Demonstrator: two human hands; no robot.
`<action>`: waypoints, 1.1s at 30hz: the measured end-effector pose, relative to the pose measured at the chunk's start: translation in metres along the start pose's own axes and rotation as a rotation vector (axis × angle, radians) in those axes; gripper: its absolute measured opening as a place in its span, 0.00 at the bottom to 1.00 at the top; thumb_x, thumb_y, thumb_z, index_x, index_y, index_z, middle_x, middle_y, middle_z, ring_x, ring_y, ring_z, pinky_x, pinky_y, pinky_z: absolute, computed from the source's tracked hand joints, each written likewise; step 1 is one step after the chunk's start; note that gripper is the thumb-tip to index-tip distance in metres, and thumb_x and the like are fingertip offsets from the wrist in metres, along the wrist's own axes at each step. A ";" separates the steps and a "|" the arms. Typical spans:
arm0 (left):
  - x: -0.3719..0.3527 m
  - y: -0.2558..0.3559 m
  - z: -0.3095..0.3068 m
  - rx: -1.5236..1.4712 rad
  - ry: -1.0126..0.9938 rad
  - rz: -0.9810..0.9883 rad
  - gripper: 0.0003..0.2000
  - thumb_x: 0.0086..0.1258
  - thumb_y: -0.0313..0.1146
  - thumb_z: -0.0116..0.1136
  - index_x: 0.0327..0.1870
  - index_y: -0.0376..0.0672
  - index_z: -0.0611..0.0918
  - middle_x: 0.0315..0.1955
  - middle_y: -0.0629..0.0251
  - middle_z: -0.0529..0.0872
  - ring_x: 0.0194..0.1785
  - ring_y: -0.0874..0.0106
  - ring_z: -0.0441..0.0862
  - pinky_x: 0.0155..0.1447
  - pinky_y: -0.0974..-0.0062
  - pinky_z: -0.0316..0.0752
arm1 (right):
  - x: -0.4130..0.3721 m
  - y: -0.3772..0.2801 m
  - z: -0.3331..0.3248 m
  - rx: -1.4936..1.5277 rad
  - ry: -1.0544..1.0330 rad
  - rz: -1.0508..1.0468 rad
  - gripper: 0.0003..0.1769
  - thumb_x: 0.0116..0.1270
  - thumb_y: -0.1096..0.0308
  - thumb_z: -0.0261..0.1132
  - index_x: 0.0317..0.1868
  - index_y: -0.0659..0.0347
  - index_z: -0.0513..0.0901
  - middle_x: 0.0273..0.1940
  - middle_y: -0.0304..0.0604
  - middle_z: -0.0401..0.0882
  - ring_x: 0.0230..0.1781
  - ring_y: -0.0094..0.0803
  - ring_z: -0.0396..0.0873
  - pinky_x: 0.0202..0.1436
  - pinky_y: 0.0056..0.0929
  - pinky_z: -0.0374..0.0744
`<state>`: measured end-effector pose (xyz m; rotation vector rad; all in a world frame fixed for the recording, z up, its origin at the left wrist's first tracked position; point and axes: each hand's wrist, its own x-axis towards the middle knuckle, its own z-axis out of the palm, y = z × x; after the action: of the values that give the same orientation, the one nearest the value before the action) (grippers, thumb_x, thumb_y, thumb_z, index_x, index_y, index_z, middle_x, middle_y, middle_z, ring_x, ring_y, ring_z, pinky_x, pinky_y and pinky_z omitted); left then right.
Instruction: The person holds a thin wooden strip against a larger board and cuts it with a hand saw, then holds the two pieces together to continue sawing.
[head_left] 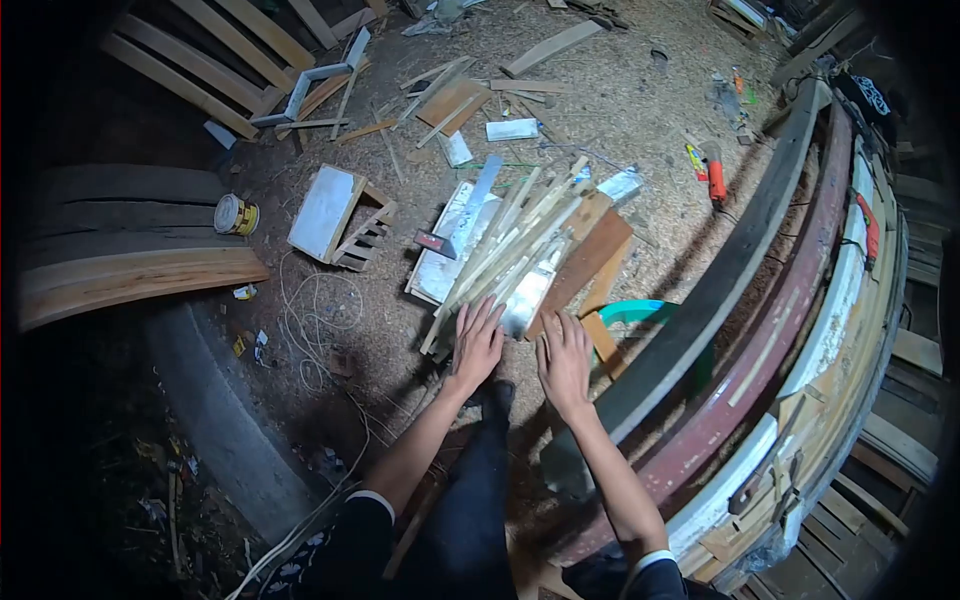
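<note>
Sawdust-strewn workshop floor point(640, 110): two hands down at a heap of wooden slats point(510, 240).

Both forearms stretch forward, palms down. The left hand point(478, 340) lies flat, fingers spread, on the slats' near ends. The right hand point(565, 362), also spread and gripping nothing, touches the brown board point(590, 255) at its 12 o'clock. The heap lies at centre. A tin can point(236, 214) at 9 o'clock has a yellow label, unreadable.
</note>
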<state>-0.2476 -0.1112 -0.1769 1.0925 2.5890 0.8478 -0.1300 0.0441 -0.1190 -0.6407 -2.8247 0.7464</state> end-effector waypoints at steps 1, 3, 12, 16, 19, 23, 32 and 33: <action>0.004 -0.018 0.008 0.005 -0.004 0.003 0.21 0.77 0.30 0.57 0.70 0.39 0.79 0.74 0.51 0.75 0.80 0.57 0.67 0.84 0.49 0.54 | 0.008 0.000 0.030 0.006 0.011 0.015 0.28 0.74 0.66 0.66 0.72 0.58 0.76 0.71 0.56 0.72 0.72 0.55 0.70 0.75 0.53 0.67; 0.020 -0.047 0.035 0.050 0.048 -0.011 0.23 0.77 0.31 0.56 0.72 0.39 0.78 0.76 0.49 0.72 0.81 0.55 0.65 0.85 0.49 0.53 | 0.020 0.005 0.080 0.036 -0.017 0.051 0.33 0.70 0.72 0.66 0.75 0.57 0.72 0.76 0.58 0.67 0.76 0.58 0.66 0.78 0.54 0.65; 0.040 -0.130 0.123 0.076 0.051 -0.089 0.22 0.74 0.28 0.58 0.70 0.37 0.79 0.74 0.51 0.75 0.77 0.55 0.70 0.76 0.54 0.65 | 0.065 0.049 0.227 -0.143 -0.046 0.150 0.37 0.64 0.75 0.65 0.76 0.51 0.73 0.74 0.60 0.69 0.73 0.56 0.69 0.71 0.50 0.72; 0.029 -0.136 0.123 0.065 0.028 -0.062 0.20 0.74 0.28 0.58 0.66 0.39 0.82 0.75 0.52 0.74 0.76 0.55 0.70 0.76 0.55 0.64 | 0.056 0.060 0.244 -0.145 -0.003 0.176 0.29 0.67 0.69 0.65 0.70 0.51 0.79 0.58 0.52 0.79 0.60 0.48 0.78 0.59 0.49 0.76; 0.021 -0.132 0.120 0.036 0.077 -0.006 0.19 0.74 0.29 0.60 0.65 0.39 0.82 0.75 0.51 0.73 0.78 0.54 0.68 0.77 0.53 0.62 | 0.058 0.074 0.240 -0.191 -0.152 0.136 0.27 0.68 0.67 0.64 0.69 0.49 0.80 0.53 0.48 0.84 0.60 0.45 0.79 0.57 0.46 0.76; 0.013 -0.119 0.109 -0.027 0.016 0.061 0.21 0.72 0.33 0.64 0.66 0.40 0.82 0.75 0.51 0.73 0.80 0.54 0.66 0.80 0.49 0.58 | 0.061 0.083 0.227 -0.294 -0.022 -0.022 0.26 0.68 0.67 0.62 0.67 0.47 0.82 0.51 0.44 0.87 0.63 0.42 0.79 0.57 0.44 0.75; -0.017 -0.086 0.109 -0.140 -0.105 -0.004 0.35 0.68 0.32 0.69 0.78 0.44 0.71 0.75 0.52 0.74 0.73 0.52 0.73 0.76 0.53 0.65 | 0.072 0.078 0.147 -0.211 0.066 -0.098 0.22 0.67 0.69 0.60 0.61 0.52 0.86 0.57 0.44 0.90 0.71 0.41 0.78 0.62 0.41 0.74; -0.010 -0.080 0.109 -0.175 -0.070 -0.040 0.35 0.69 0.31 0.69 0.78 0.44 0.71 0.73 0.51 0.75 0.73 0.50 0.74 0.76 0.53 0.65 | 0.074 0.073 0.141 -0.179 0.106 -0.106 0.22 0.68 0.70 0.60 0.60 0.53 0.86 0.56 0.45 0.90 0.70 0.41 0.80 0.62 0.42 0.75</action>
<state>-0.2455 -0.1168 -0.3121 0.9996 2.4196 0.9867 -0.2048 0.0718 -0.2750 -0.5322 -2.8219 0.4330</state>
